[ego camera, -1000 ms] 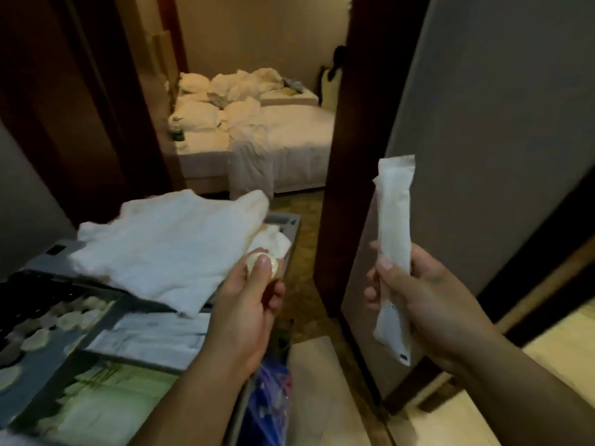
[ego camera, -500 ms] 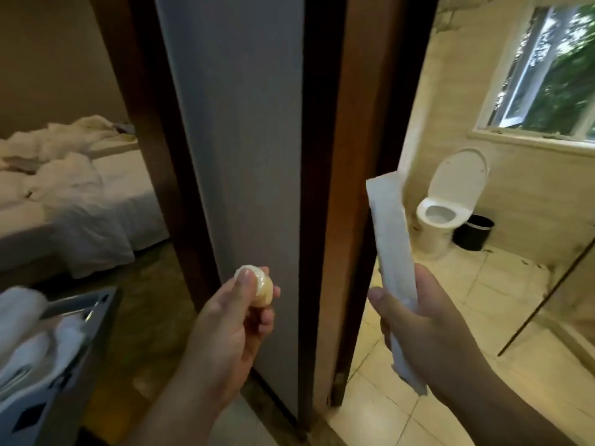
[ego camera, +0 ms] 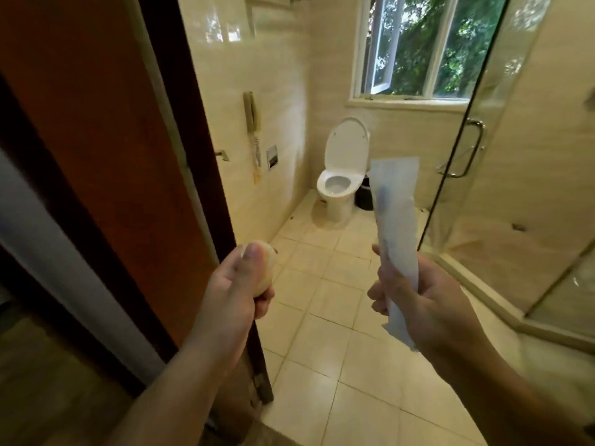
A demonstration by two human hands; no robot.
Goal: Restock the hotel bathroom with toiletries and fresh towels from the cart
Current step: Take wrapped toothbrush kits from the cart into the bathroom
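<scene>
My left hand grips a small round cream-coloured soap between thumb and fingers, held at waist height beside the door edge. My right hand holds a long white sealed packet upright, with a dark thin item faintly showing inside it. Both hands are raised in front of me at the bathroom doorway. The cart and towels are out of view.
A brown wooden door stands open on my left. Ahead is a tiled floor, a toilet with raised lid, a black bin, a wall phone, a window and a glass shower enclosure on the right.
My view has swung right from the cart and bedroom to the bathroom doorway. Both hands still hold the same items and have come with me toward the bathroom.
</scene>
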